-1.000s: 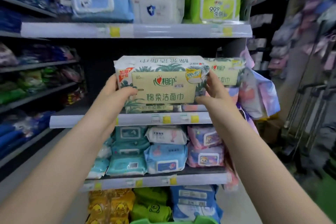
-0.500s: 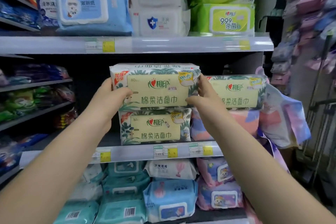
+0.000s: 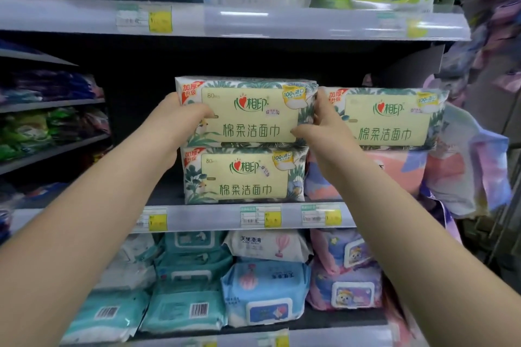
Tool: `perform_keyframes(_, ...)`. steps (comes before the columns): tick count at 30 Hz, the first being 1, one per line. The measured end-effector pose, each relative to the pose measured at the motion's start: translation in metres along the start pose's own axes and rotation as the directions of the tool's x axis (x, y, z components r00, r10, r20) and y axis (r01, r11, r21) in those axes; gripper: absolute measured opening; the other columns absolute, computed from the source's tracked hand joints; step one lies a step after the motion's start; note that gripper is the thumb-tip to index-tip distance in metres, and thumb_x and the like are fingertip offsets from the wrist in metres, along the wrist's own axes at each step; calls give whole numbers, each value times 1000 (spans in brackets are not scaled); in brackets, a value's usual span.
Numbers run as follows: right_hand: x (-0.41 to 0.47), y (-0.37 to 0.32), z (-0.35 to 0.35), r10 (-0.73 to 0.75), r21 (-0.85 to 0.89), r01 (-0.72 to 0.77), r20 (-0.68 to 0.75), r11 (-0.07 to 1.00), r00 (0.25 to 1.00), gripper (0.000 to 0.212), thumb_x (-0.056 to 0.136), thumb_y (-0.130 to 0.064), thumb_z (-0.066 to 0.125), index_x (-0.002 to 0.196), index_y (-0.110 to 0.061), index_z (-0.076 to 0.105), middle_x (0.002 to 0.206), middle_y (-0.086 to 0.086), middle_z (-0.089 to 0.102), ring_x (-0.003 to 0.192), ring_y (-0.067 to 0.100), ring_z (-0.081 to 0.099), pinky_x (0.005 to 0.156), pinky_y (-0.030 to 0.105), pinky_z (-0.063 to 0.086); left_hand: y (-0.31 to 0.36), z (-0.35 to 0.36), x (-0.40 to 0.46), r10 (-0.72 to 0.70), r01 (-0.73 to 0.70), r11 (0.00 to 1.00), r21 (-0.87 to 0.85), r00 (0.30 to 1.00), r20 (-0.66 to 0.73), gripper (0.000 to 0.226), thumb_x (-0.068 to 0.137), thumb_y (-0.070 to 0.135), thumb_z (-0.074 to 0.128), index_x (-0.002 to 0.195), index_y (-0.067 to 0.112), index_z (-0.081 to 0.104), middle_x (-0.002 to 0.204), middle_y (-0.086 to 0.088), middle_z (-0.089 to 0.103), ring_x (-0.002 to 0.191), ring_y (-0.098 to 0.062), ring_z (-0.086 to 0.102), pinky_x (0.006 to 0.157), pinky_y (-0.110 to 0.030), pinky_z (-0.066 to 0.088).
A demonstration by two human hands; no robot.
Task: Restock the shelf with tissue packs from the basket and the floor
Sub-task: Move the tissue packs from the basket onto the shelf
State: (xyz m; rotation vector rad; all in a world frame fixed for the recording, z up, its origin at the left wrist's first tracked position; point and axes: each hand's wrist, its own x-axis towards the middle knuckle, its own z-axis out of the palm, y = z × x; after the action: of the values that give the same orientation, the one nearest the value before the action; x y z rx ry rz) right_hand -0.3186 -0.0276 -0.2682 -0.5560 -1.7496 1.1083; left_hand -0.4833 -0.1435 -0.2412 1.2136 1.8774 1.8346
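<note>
Cream-and-green plastic wrap covers the tissue pack [image 3: 248, 111] that both hands hold at about the middle of the head view, just above centre. Its long axis runs level, from nine o'clock to three o'clock, with the printed face turned toward the camera. The left hand [image 3: 180, 121] grips the nine o'clock end — thumb curled across the front, the remaining fingers hidden behind the short side. The right hand [image 3: 324, 127] clamps the three o'clock end the same way, thumb on the face and fingers wrapped out of sight in the narrow gap next to a neighbouring pack [image 3: 386, 118] of the same kind.

At six o'clock of the held pack, an identical lower pack [image 3: 242, 175] sits on the middle shelf [image 3: 197, 218]. The two look to be touching edge to edge, though I cannot tell whether the weight has fully settled. Both hands are equally near, one at each end, so neither leads.

The coming move turns on depth: the shelf's dark back lies straight ahead of the fingers, and the pack probably needs pushing that way until its face lines up with the one beneath. The right fingers have little room beside the neighbour — drawing them out may drag the wrap askew.
</note>
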Motion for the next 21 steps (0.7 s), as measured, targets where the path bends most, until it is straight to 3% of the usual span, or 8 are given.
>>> perform_keyframes(2, -1, 1, -1, -4, 5, 4, -5, 1000, 1000, 87, 84, 3, 51, 149, -31, 4, 152, -7, 26, 119, 26, 48, 97, 47, 45, -3, 0, 0, 18, -17, 1000, 7, 1000, -2, 14, 88, 12, 52, 83, 25, 55, 86, 9, 63, 74, -4, 59, 54, -19, 38)
perform_keyframes(4, -2, 2, -1, -18, -8, 18, -1, 1000, 1000, 87, 86, 3, 50, 149, -31, 1, 154, -8, 21, 119, 28, 47, 97, 46, 44, -7, 0, 1, 24, -24, 1000, 13, 999, -21, 10, 87, 14, 54, 92, 23, 56, 92, 7, 63, 80, -7, 59, 57, -22, 40)
perform_keyframes(9, -6, 5, 1, -46, -78, 45, -18, 996, 999, 89, 86, 2, 50, 148, -35, -1, 152, -8, 27, 114, 16, 54, 95, 35, 47, -16, 3, 0, 60, -55, 996, 66, 996, -71, 39, 82, 18, 60, 117, 18, 44, 106, 2, 60, 91, -14, 60, 60, -25, 43)
perform_keyframes(10, -7, 7, 2, -46, -77, 45, -20, 996, 999, 90, 85, 3, 50, 148, -37, -2, 152, -2, 29, 112, 17, 55, 90, 26, 49, -18, 4, -1, 78, -70, 992, 101, 994, -77, 41, 82, 18, 60, 119, 18, 42, 108, 2, 59, 92, -14, 59, 59, -24, 41)
perform_keyframes(12, -9, 8, 3, -39, -89, 37, -17, 995, 999, 93, 84, 5, 50, 147, -39, -3, 150, 2, 32, 111, 18, 55, 66, 7, 48, -21, 7, -4, 95, -78, 981, 179, 992, -87, 46, 82, 19, 59, 123, 18, 39, 112, 2, 56, 94, -16, 56, 58, -22, 39)
perform_keyframes(14, -9, 7, 5, -32, -83, 32, 0, 996, 999, 94, 84, 7, 49, 146, -38, -5, 148, -7, 29, 110, 12, 53, 50, 1, 42, -24, 8, -5, 65, -45, 975, 216, 994, -86, 48, 82, 20, 59, 125, 18, 37, 115, 0, 54, 93, -17, 56, 57, -23, 38)
perform_keyframes(17, -7, 5, 4, -9, -102, 11, 16, 995, 1000, 91, 86, 7, 45, 147, -38, -5, 118, -7, 23, 77, -4, 42, 42, 2, 36, -29, 9, -5, -61, 71, 983, 172, 996, -61, 50, 83, 22, 59, 126, 14, 33, 109, -2, 56, 87, -16, 56, 56, -25, 40)
perform_keyframes(21, -8, 3, 2, 30, -142, -25, 30, 990, 999, 91, 87, 3, 48, 145, -42, -5, 93, -17, 33, 68, -4, 39, 56, 12, 45, -37, 10, -2, -107, 111, 987, 118, 993, -43, 53, 84, 20, 57, 129, 14, 31, 111, 0, 55, 86, -12, 53, 63, -26, 42)
